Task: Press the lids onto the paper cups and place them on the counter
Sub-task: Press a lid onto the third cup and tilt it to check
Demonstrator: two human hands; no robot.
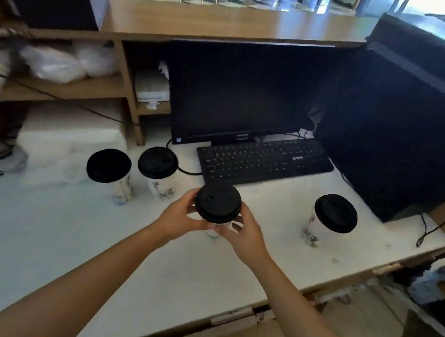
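Item: white paper cup with black plastic lid [218, 202] | grip: left hand [179, 215], right hand [246, 234] both clasp it | done: three lidded cups on white table [33, 226] | left: set this one down.

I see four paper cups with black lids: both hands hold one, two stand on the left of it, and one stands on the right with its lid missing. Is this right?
Not quite. The head view shows the right cup also wears a black lid. The rest holds: the left hand and right hand hold the middle cup, and two lidded cups stand to its left.
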